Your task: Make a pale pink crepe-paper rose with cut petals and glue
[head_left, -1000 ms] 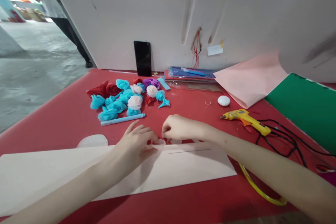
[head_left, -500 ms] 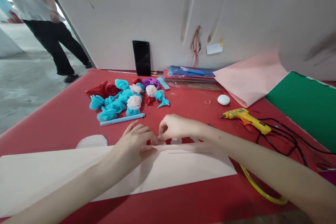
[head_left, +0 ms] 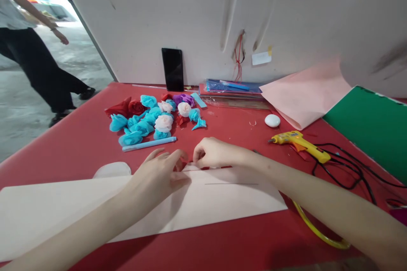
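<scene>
A long, pale sheet of paper (head_left: 82, 203) lies across the red table in front of me, with a thin dark line near its right part. My right hand (head_left: 211, 152) bends over its far edge, fingertips pinched on the pale paper there. Beside it, my left hand (head_left: 162, 171) rests on the same edge, thumb lying on the sheet and the curled index finger apart from it. Little of the paper between the two hands shows. A rounded pale paper piece (head_left: 112, 169) pokes out behind the sheet, left of my left hand.
Behind my hands lie crepe-paper roses (head_left: 140, 120) and a light-blue pen (head_left: 149, 144). A phone (head_left: 173, 70) leans on the wall. To the right are a white egg-shaped object (head_left: 272, 120), a yellow glue gun (head_left: 300, 144) with black cords, and green board (head_left: 369, 129). A person (head_left: 34, 59) walks at left.
My left thumb and index finger have parted from their pinch at the paper's edge. The edge under my right hand now covers more of the gap behind it. The person has moved left.
</scene>
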A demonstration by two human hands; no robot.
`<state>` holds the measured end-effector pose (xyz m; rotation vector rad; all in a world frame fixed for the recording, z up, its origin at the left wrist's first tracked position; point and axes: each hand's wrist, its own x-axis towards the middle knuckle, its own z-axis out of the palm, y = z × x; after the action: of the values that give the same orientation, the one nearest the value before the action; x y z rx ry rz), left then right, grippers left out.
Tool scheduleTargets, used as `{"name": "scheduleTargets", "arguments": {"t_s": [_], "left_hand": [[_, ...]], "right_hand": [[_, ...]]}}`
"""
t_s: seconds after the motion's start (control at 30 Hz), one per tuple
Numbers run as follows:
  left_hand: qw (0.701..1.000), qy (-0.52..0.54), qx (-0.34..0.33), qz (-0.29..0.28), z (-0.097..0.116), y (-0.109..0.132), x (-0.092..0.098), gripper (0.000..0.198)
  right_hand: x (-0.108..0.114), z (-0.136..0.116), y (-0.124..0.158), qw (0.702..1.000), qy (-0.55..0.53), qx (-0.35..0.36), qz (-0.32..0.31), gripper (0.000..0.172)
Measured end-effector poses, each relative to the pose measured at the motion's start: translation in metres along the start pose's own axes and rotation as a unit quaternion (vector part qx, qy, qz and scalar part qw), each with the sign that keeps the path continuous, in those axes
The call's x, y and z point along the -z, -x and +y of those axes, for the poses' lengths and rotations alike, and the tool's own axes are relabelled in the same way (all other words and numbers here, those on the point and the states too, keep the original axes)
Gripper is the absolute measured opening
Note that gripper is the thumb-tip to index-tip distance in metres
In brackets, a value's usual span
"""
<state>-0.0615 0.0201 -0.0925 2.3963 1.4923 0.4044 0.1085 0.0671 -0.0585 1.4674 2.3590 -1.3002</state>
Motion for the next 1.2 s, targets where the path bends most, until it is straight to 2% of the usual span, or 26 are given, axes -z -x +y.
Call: {"name": "scheduleTargets", "arguments": {"t_s": [0.23,0.3,0.43,0.57,0.73,0.83,1.0,1.07,1.2], "left_hand": [[1.0,-0.008,-0.001,0.004,-0.001,0.001,-0.001,0.013],[1.0,-0.007,-0.004,0.006,-0.002,0.001,-0.002,0.011],[1.0,0.001,0.005,0.02,-0.004,0.001,-0.005,0.014],[0.999,0.011,0.01,0.03,-0.006,0.0,-0.009,0.028],[0.998,0.026,0.004,0.051,-0.005,0.001,-0.003,0.032],[0.993,0.074,-0.027,0.091,0.001,0.002,0.006,0.038],[0.957,0.115,-0.122,0.237,0.018,0.004,0.018,0.065],[0.95,0.085,-0.169,0.248,0.025,0.004,0.021,0.062],[0.942,0.088,-0.233,0.223,0.033,-0.001,0.025,0.033]], "right_hand": [[-0.002,0.001,-0.004,0.999,-0.02,-0.012,0.022,0.009],[-0.003,0.003,-0.005,0.999,-0.027,-0.01,0.043,0.004],[0.0,0.005,-0.007,0.992,-0.056,0.0,0.109,0.007],[0.008,0.006,-0.004,0.977,-0.12,0.002,0.173,0.009],[0.017,0.009,0.011,0.942,-0.251,-0.001,0.221,0.01],[0.015,0.01,0.026,0.916,-0.347,0.009,0.203,0.007],[0.004,0.008,0.052,0.851,-0.507,0.027,0.135,0.01],[-0.002,0.008,0.061,0.828,-0.552,0.028,0.099,0.007],[-0.017,0.01,0.073,0.799,-0.599,0.026,0.052,0.007]]}}
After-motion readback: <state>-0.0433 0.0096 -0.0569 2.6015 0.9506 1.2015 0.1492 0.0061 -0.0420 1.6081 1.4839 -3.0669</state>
